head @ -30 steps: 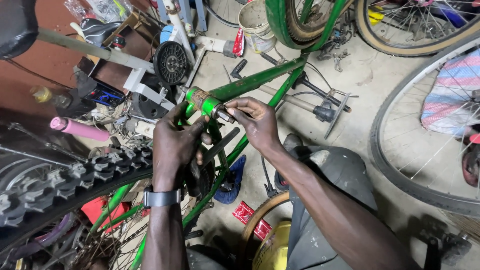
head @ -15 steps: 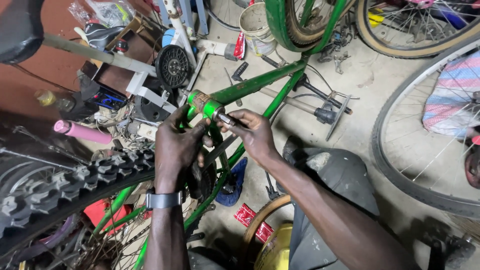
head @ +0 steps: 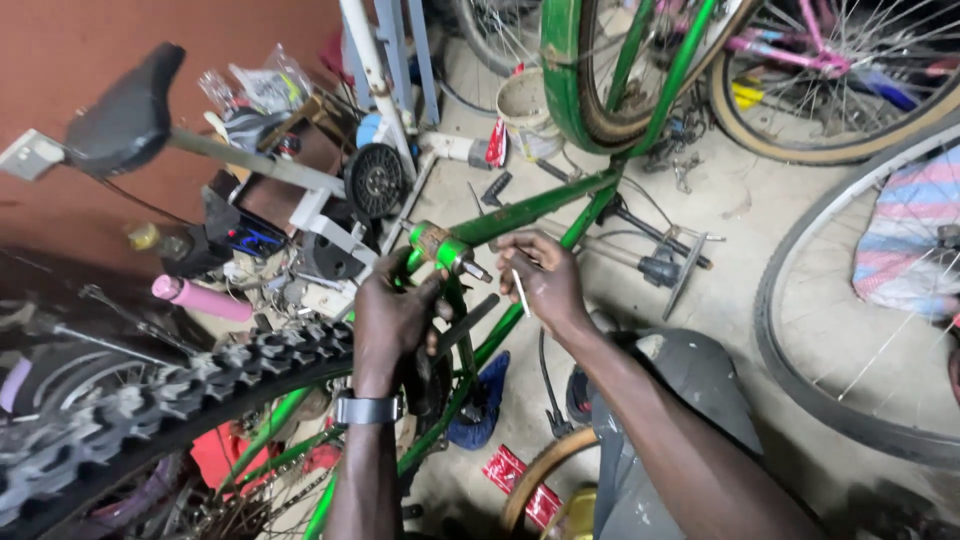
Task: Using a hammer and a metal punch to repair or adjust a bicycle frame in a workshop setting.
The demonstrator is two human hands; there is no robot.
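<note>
Fingers of the left hand point(head: 392, 312) wrap the glossy green bicycle frame point(head: 520, 212) beside its threaded metal axle point(head: 468, 266); the right hand point(head: 541, 277) pinches 1 thin white stick point(head: 520, 293).

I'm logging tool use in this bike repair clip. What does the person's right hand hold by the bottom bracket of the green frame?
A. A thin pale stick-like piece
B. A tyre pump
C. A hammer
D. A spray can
A: the right hand pinches a thin pale stick-like piece just beside the axle end of the green frame, while the left hand grips the frame below it.
</note>
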